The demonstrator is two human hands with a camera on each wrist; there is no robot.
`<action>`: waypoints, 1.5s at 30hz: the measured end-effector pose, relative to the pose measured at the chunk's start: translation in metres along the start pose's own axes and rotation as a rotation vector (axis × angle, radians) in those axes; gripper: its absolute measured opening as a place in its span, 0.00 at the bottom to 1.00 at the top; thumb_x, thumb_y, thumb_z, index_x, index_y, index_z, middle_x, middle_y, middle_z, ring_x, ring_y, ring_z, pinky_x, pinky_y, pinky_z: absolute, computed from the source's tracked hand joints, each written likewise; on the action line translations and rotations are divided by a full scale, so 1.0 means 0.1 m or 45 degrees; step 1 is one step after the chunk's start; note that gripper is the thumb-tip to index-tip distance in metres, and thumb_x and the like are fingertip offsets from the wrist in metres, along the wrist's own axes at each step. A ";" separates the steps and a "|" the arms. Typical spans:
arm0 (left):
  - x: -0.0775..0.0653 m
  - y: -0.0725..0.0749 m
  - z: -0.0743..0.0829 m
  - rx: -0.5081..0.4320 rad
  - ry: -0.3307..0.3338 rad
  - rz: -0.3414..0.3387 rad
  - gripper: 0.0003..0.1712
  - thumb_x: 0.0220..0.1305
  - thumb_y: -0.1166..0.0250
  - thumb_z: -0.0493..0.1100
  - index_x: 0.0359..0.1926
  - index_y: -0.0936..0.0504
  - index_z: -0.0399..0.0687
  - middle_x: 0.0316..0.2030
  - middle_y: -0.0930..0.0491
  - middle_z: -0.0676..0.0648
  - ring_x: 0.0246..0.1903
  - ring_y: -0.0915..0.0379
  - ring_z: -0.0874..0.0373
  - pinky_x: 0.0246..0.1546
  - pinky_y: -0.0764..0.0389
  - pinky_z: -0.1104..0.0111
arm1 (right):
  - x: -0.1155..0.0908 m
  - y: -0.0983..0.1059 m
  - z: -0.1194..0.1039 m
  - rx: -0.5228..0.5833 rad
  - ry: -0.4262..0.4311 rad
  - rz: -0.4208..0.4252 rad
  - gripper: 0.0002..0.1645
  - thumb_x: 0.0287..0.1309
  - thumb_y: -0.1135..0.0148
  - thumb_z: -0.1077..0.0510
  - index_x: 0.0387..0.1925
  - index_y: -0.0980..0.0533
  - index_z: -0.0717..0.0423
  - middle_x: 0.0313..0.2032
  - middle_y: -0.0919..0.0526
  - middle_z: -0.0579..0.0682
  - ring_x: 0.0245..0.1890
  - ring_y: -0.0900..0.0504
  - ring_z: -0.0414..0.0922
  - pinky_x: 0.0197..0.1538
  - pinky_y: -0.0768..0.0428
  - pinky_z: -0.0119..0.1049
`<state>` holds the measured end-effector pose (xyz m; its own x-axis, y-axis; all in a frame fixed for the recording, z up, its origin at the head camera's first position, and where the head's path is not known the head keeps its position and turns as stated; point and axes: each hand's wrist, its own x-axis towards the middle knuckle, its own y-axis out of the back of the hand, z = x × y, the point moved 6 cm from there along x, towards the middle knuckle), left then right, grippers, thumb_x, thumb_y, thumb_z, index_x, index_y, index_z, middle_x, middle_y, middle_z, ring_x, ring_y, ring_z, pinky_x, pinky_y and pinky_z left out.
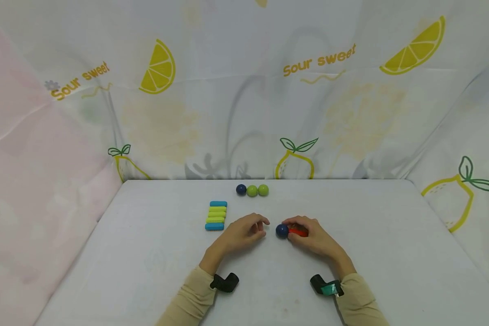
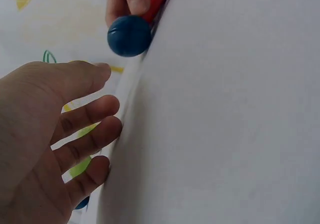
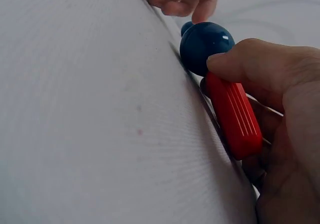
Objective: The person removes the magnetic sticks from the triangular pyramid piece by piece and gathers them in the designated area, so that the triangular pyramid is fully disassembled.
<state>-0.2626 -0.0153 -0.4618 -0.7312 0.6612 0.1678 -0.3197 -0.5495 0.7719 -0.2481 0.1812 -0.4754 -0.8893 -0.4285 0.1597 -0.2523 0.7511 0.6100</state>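
My right hand (image 1: 315, 235) pinches a short ridged red stick (image 3: 232, 114), the thumb at its end where a shiny dark blue ball (image 3: 206, 49) sits against it. The ball and stick are low over the white tabletop, and part of the stick is hidden by the fingers in the head view. To the left of the ball, a small gap away, my left hand (image 1: 242, 233) holds nothing, its fingers loosely bent and apart. In the left wrist view the blue ball (image 2: 129, 36) shows beyond the left thumb.
Behind the left hand, several blue and yellow-green sticks (image 1: 217, 214) lie side by side. At the table's far edge sit a dark blue ball (image 1: 241, 189) and two green balls, one green ball (image 1: 263, 190) at the right end. A lemon-print cloth (image 1: 228, 113) hangs behind the white table (image 1: 391, 253).
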 end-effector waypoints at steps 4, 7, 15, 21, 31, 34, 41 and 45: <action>0.03 -0.08 0.04 -0.013 0.025 0.006 0.21 0.64 0.38 0.48 0.57 0.28 0.54 0.41 0.25 0.54 0.38 0.30 0.65 0.40 0.27 0.74 | 0.00 0.00 0.01 0.006 0.000 -0.008 0.19 0.56 0.35 0.53 0.50 0.24 0.38 0.47 0.19 0.37 0.48 0.25 0.37 0.54 0.32 0.39; 0.05 -0.13 0.07 -0.013 0.029 0.019 0.23 0.63 0.37 0.49 0.58 0.28 0.55 0.42 0.24 0.55 0.38 0.30 0.65 0.39 0.28 0.74 | 0.00 0.00 0.01 0.017 -0.003 -0.014 0.17 0.57 0.35 0.51 0.49 0.24 0.37 0.45 0.19 0.37 0.45 0.25 0.37 0.52 0.33 0.39; 0.09 -0.25 0.14 0.142 -0.001 0.145 0.22 0.59 0.35 0.56 0.53 0.25 0.59 0.36 0.24 0.59 0.31 0.34 0.68 0.32 0.39 0.76 | -0.01 0.01 -0.11 0.058 0.077 0.029 0.10 0.56 0.35 0.60 0.41 0.22 0.51 0.36 0.17 0.46 0.36 0.24 0.40 0.43 0.29 0.32; 0.11 -0.26 0.16 0.172 0.044 0.183 0.22 0.57 0.34 0.57 0.51 0.24 0.59 0.34 0.24 0.60 0.30 0.35 0.68 0.31 0.40 0.75 | -0.02 0.04 -0.26 0.045 0.093 0.032 0.09 0.55 0.35 0.63 0.40 0.22 0.54 0.34 0.18 0.49 0.34 0.26 0.39 0.41 0.29 0.33; 0.10 -0.21 0.16 0.153 0.085 0.164 0.18 0.58 0.35 0.57 0.48 0.23 0.60 0.35 0.24 0.60 0.28 0.34 0.68 0.31 0.39 0.76 | 0.02 -0.02 -0.02 0.027 0.100 0.029 0.09 0.57 0.35 0.54 0.40 0.23 0.41 0.36 0.18 0.38 0.37 0.25 0.35 0.44 0.30 0.32; 0.11 -0.22 0.15 0.152 0.092 0.161 0.18 0.58 0.35 0.56 0.47 0.23 0.60 0.35 0.24 0.60 0.28 0.34 0.68 0.31 0.38 0.76 | 0.02 -0.02 -0.04 0.021 0.105 0.028 0.09 0.57 0.35 0.54 0.40 0.23 0.41 0.36 0.19 0.37 0.36 0.25 0.35 0.44 0.30 0.31; 0.12 -0.23 0.14 0.151 0.082 0.163 0.17 0.58 0.35 0.56 0.47 0.23 0.60 0.35 0.24 0.61 0.28 0.35 0.68 0.31 0.38 0.75 | 0.02 -0.02 -0.05 0.002 0.104 0.034 0.09 0.56 0.34 0.54 0.40 0.23 0.41 0.35 0.19 0.37 0.36 0.26 0.35 0.44 0.31 0.32; 0.12 -0.23 0.13 0.138 0.080 0.153 0.17 0.58 0.35 0.56 0.47 0.22 0.60 0.35 0.24 0.61 0.28 0.35 0.69 0.31 0.38 0.76 | 0.02 -0.02 -0.06 0.016 0.122 0.033 0.09 0.56 0.34 0.56 0.39 0.23 0.43 0.35 0.19 0.38 0.35 0.27 0.35 0.42 0.31 0.31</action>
<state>-0.2560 0.0117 -0.4698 -0.7977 0.5589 0.2265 -0.1635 -0.5620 0.8109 -0.2473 0.1755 -0.4721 -0.8551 -0.4547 0.2492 -0.2351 0.7684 0.5953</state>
